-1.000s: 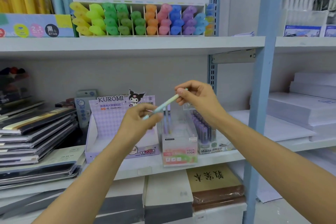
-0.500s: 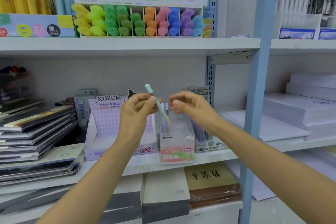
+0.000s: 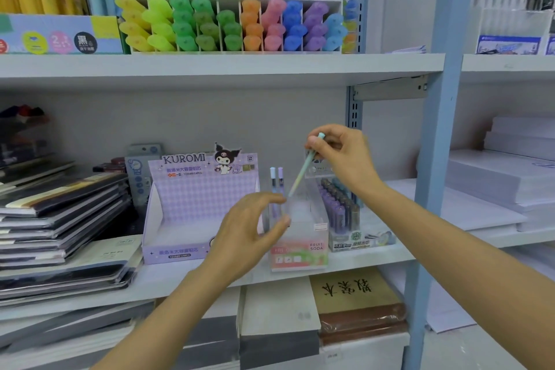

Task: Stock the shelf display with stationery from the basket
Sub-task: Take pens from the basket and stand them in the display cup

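My right hand point(image 3: 342, 156) pinches the upper end of a pastel green pen point(image 3: 300, 177). The pen slants down and left, its tip reaching into the clear "Fruit Soda" display box point(image 3: 300, 255) on the middle shelf point(image 3: 168, 276). Two pens point(image 3: 276, 180) with white and lilac caps stand upright in that box. My left hand point(image 3: 246, 231) hovers at the box's left front corner with curved fingers, and I see nothing held in it. The basket is out of view.
A purple Kuromi carton point(image 3: 198, 198) stands left of the clear box, a lead-refill display point(image 3: 345, 213) right of it. Stacked notebooks point(image 3: 60, 213) fill the left. Highlighters point(image 3: 234, 24) line the shelf above. A blue upright post point(image 3: 432, 159) and paper reams point(image 3: 495, 183) are at right.
The pen passed from my left hand to my right hand, which now holds its top. My left hand let go and dropped beside the clear box. The pen tip now points into the box.
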`<state>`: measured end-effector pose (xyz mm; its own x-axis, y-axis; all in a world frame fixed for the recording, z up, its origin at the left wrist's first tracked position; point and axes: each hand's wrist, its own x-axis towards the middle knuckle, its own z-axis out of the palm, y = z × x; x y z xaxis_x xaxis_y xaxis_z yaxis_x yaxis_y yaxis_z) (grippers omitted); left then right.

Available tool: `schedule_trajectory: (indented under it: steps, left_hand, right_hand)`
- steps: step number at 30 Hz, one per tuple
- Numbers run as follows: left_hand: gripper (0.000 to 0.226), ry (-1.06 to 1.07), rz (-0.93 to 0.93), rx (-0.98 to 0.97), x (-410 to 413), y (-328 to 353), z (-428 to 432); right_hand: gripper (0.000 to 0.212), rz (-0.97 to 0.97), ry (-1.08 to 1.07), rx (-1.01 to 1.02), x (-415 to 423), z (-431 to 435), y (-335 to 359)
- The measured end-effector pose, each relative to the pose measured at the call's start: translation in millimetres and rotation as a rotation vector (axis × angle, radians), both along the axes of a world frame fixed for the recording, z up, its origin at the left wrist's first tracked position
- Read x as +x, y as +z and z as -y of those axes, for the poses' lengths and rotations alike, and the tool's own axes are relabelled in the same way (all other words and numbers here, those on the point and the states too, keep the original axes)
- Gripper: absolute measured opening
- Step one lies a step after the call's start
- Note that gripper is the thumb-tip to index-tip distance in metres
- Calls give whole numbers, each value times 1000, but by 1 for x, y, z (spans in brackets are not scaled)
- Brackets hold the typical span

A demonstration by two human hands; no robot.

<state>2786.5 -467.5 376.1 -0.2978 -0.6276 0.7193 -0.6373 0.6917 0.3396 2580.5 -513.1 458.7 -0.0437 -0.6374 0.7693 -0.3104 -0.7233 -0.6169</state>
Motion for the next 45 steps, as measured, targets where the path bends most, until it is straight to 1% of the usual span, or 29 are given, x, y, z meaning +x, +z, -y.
schedule_trajectory:
  steps: [2,4,8,13,26,29,32,36,38,41,43,45]
  left_hand:
    - [33,-3,93,-26,3,-10,3]
    - [33,-1,137,-56,3,-15,4]
    - [26,21,155,-121,1,-22,6]
    - [19,55,157,-159,1,-23,4]
    - [17,92,161,-179,-5,-26,6]
    - [18,98,161,-187,-7,-27,7]
    - [19,105,164,-199,-7,-29,9]
    - [21,113,162,-206,-9,-30,10]
    - [21,121,165,-212,-10,-30,11]
    - [22,123,169,-206,-12,-29,10]
    - [21,119,169,-199,-13,-28,9]
    - [24,119,167,-200,-14,-29,4]
  right_hand:
    - [5,-71,-36,34,2,10,-10]
    - [7,-138,-68,31,9,16,-21]
    - [8,-292,-115,0,21,22,-32]
    - [9,-386,-74,37,18,24,-25]
    - [10,-385,-69,64,22,35,-22]
    - [11,-390,-90,66,21,40,-28]
    - [22,-357,-121,43,19,41,-32]
    - [19,-337,-168,23,20,45,-31]
    - [16,-406,-208,3,19,47,-30]
    - [18,-593,-286,11,17,48,-29]
    - [22,-622,-284,72,14,45,-28]
    - [28,-616,-266,93,12,35,-28]
